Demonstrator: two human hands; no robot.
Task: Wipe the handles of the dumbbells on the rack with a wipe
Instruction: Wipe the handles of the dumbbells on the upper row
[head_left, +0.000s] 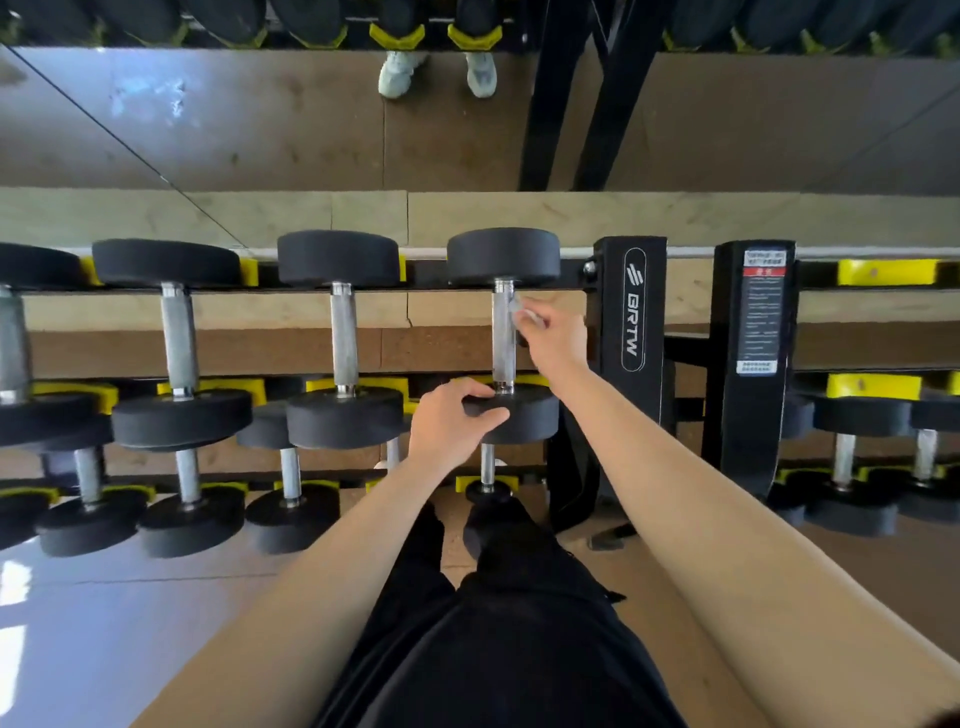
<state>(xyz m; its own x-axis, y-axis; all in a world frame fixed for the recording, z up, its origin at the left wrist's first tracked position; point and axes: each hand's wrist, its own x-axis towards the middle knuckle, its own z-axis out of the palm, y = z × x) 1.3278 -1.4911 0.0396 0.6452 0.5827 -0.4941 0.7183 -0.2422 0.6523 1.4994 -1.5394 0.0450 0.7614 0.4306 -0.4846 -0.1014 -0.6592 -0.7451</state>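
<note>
Several black dumbbells with metal handles lie across a black rack with yellow cradles (878, 386). The rightmost dumbbell (503, 257) of the top row has a knurled handle (503, 338). My right hand (553, 340) pinches a small white wipe (525, 312) against the upper right side of that handle. My left hand (448, 423) grips the near head (524, 415) of the same dumbbell, thumb lying over its top edge. Most of the wipe is hidden by my fingers.
More dumbbells (344, 332) sit to the left on the top row, smaller ones (291, 499) on the lower row. A black rack upright (631, 312) stands just right of my right hand. A mirror (260, 119) behind reflects the floor and shoes.
</note>
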